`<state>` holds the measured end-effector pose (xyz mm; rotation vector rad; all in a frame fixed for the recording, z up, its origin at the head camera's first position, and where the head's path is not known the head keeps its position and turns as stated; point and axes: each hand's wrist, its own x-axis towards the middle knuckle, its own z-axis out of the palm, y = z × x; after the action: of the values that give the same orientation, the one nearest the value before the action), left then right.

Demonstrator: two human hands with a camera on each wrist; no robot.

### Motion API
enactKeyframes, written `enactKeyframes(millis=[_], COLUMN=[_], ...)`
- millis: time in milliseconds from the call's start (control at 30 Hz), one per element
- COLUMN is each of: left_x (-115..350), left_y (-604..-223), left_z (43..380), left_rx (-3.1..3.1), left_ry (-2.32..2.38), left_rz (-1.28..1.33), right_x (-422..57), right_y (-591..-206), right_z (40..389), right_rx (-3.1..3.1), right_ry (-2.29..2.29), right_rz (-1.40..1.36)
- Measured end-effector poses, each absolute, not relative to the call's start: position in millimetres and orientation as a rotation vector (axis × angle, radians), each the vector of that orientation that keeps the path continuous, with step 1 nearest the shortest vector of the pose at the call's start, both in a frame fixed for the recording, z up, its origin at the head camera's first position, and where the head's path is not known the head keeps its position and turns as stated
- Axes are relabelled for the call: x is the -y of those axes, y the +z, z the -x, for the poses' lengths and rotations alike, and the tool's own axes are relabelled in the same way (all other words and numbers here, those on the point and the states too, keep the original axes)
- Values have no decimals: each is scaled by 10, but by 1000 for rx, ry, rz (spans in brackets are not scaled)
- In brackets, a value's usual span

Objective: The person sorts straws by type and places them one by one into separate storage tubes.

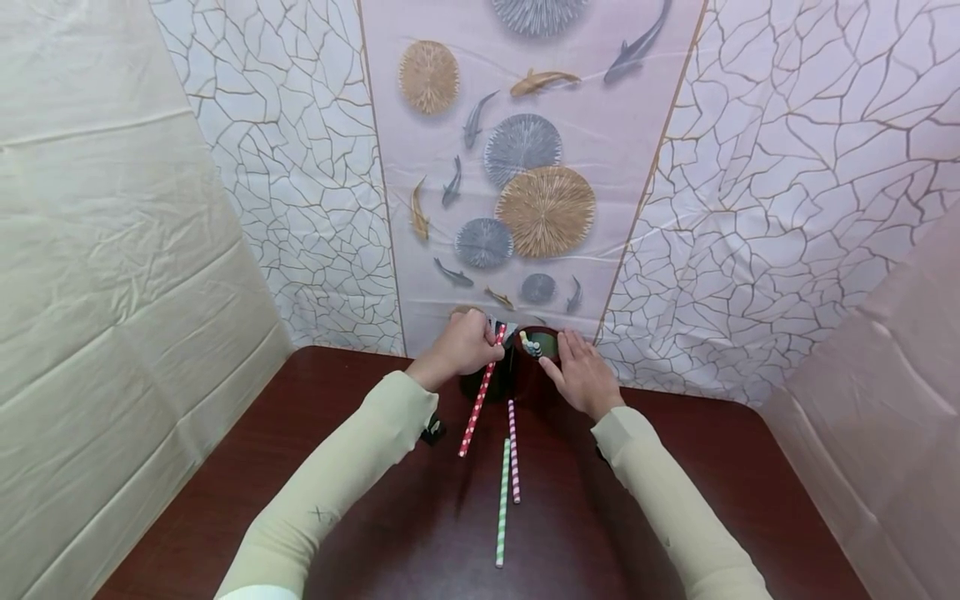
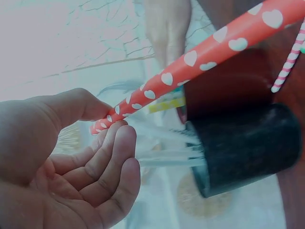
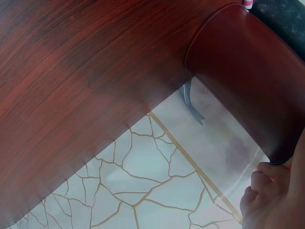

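In the head view my left hand (image 1: 468,343) is raised above the back of the table. It pinches a red paper straw with white hearts (image 2: 167,78) near one end, between thumb and index finger; the straw slants down toward me. Just below stands a black cup (image 2: 248,148) holding several clear straws (image 2: 167,158). Next to it is a dark red cup (image 3: 243,81) with several paper straws (image 1: 531,344) inside. My right hand (image 1: 585,375) rests at this cup's rim with its fingers extended; part of the contact is hidden.
A pink-and-white striped straw (image 1: 513,454) and a green-and-white striped straw (image 1: 502,508) lie on the dark wooden table (image 1: 390,533) in front of the cups. Behind stands a patterned cloth wall (image 1: 322,233), with pale cloth (image 1: 112,250) along the left side.
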<state>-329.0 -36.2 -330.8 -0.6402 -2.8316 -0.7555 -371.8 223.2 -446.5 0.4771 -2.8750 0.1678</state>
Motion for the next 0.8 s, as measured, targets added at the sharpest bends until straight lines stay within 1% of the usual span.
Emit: enactKeyframes(millis=[167,533,800], left_x=[352,312,253], left_y=[-3088,-2607,-2364], left_z=[3325,3370,3388], left_rx=[2779,2604,2455], left_ry=[-799,-894,-995], left_rz=[652,590,551], right_x=[-2229,-2228,-2222], right_y=[-4466,-4462,-4450], right_z=[3707,3711,3699], right_rx=[2870,2898,2897], right_ry=[166,157,169], right_rz=[-479,-461,-461])
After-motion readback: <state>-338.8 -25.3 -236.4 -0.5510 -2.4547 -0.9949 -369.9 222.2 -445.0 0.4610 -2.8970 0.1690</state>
